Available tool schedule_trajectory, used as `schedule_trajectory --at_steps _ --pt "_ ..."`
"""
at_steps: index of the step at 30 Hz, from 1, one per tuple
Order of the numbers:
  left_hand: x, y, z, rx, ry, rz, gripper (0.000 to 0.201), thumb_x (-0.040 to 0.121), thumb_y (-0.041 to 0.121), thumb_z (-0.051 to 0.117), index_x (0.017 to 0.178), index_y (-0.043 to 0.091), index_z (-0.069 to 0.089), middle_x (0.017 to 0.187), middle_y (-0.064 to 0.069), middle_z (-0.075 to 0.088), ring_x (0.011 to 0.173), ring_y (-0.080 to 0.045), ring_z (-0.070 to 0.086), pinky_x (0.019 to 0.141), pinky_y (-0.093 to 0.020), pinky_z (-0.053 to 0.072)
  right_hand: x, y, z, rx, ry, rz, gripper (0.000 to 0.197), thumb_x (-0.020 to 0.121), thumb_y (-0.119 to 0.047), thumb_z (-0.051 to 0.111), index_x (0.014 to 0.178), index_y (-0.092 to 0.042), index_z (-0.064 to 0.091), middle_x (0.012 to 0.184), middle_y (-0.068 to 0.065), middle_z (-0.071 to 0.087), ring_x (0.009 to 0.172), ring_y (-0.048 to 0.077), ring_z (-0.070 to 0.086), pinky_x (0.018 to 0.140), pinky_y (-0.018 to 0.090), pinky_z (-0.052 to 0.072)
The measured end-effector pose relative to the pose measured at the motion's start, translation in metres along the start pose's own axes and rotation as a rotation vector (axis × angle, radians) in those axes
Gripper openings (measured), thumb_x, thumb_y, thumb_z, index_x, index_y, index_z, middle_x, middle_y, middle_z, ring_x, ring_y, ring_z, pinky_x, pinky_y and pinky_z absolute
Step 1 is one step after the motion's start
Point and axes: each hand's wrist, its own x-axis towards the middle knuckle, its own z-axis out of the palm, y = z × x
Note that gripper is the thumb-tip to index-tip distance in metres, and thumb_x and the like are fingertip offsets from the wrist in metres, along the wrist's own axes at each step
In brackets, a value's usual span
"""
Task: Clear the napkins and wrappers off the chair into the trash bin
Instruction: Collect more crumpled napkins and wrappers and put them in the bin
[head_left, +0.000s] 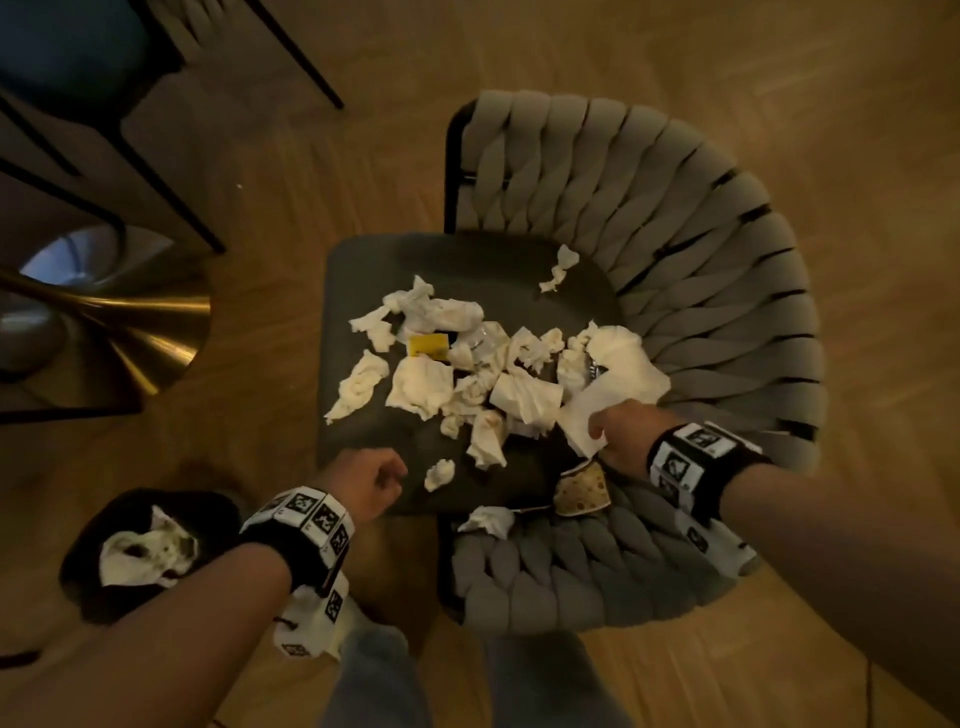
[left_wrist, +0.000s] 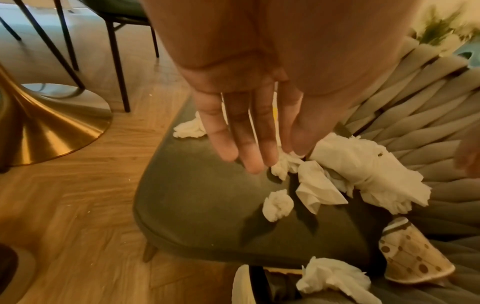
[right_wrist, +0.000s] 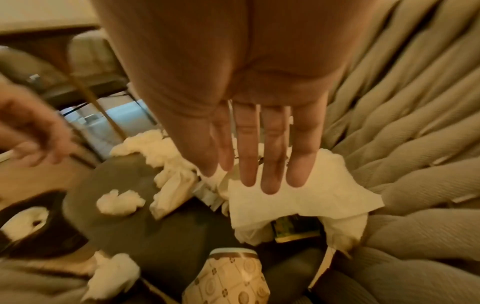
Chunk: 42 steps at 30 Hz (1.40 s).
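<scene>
**A:** so where's the mess at? Crumpled napkins (head_left: 470, 364) all over the dark seat of the chair (head_left: 363, 270), mid-frame in the head view, plus a yellow wrapper (head_left: 429, 345) buried in the pile and a squashed paper cup (head_left: 581, 488) at the lower right seat edge. The trash bin (head_left: 83, 587) sits lower left on the floor with a napkin already inside.

**B:** and the hands? The right hand (head_left: 621, 434) has its fingers stretched out, resting on a flat white napkin (right_wrist: 298, 199), not closed round it. The left hand (head_left: 371, 480) hovers over the seat's near edge, holding nothing; fingers look extended in the wrist view.

**A:** handling-wise, I'd guess it's all featherlight, soft and squashy. Nothing breakable. Bunch several wads together from on top; loose bits could flutter off. The wrapper's probably slick, so pinch it by an edge.
</scene>
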Motion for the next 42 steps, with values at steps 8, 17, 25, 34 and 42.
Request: schedule_trajectory --at_steps 8,17,25,34,42 --pt "0.041 0.034 0.025 0.227 -0.028 -0.085 0.024 0.084 0.03 0.063 0.107 0.031 0.055 0.108 0.005 0.057 0.098 -0.015 0.056 0.086 -0.034 0.051 0.038 -0.008 -0.014 -0.153 0.197 -0.285 0.051 0.088 -0.032 0.057 0.133 -0.017 0.041 0.135 0.01 0.045 0.121 0.034 0.044 0.097 0.044 0.043" --pt "0.095 0.026 0.064 0.435 -0.175 -0.114 0.04 0.088 0.03 0.055 0.125 0.021 0.044 0.122 -0.008 0.052 0.109 -0.03 0.055 0.088 -0.042 0.05 0.096 -0.047 0.001 -0.104 0.242 -0.16 0.081 0.079 -0.05 0.064 0.143 -0.02 0.023 0.145 0.012 0.036 0.132 0.037 0.034 0.102 0.054 0.034" --pt "0.08 0.024 0.054 0.2 0.088 0.045 0.025 0.083 0.031 0.059 0.107 0.025 0.059 0.106 0.001 0.058 0.1 -0.02 0.057 0.078 -0.033 0.048 0.109 -0.053 -0.01 -0.03 0.268 -0.196 0.046 0.086 -0.031 0.059 0.128 -0.019 0.045 0.134 0.007 0.048 0.124 0.032 0.04 0.102 0.047 0.033" --pt "0.109 0.032 0.007 0.25 0.265 -0.022 0.032 0.068 0.031 0.077 0.096 0.031 0.063 0.154 0.0 0.016 0.137 -0.027 0.024 0.108 -0.044 0.035 0.132 -0.056 -0.04 0.137 0.402 -0.419 0.022 0.089 -0.015 0.056 0.111 -0.015 0.06 0.109 0.007 0.058 0.104 0.027 0.051 0.085 0.039 0.047" --pt "0.127 0.038 0.016 0.197 0.292 -0.024 0.035 0.073 0.028 0.07 0.106 0.026 0.06 0.115 -0.001 0.053 0.106 -0.025 0.047 0.084 -0.034 0.045 0.154 -0.079 -0.049 -0.089 0.261 -0.482 0.058 0.086 -0.014 0.063 0.136 -0.027 0.038 0.144 0.007 0.034 0.126 0.031 0.038 0.095 0.044 0.045"
